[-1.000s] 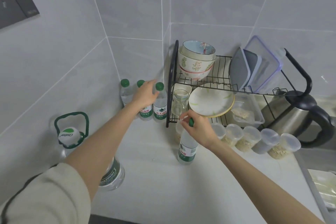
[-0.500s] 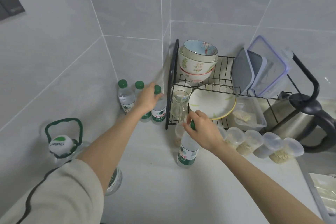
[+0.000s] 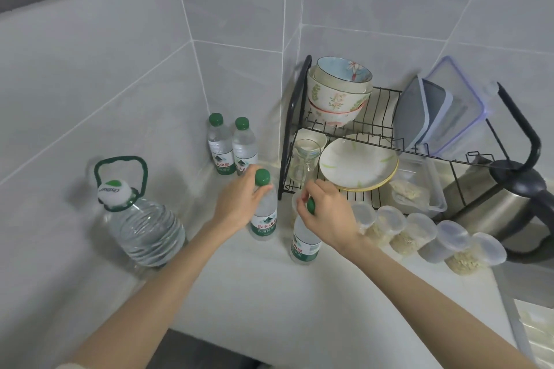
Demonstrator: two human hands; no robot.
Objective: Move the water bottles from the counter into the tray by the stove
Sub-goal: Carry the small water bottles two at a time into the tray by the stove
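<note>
While two bottles (image 3: pixel 222 147) stand behind, left hand (image 3: pixel 239 207) clasping left bottle (image 3: pixel 264 220), right hand (image 3: pixel 327 213) clasping right bottle (image 3: pixel 304 246)'s cap.

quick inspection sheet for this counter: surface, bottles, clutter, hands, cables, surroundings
surface: white counter, no spills seen.
job's things: two corner bottles stand upright; left-held bottle and right-held bottle are nearer the front.
clutter: large water jug, dish rack with bowls and plates, lidded tubs, kettle.
grippers: left hand grips one bottle's shoulder; right hand grips the other's cap.
cables: nothing seen.
surroundings: grey tiled walls.
</note>
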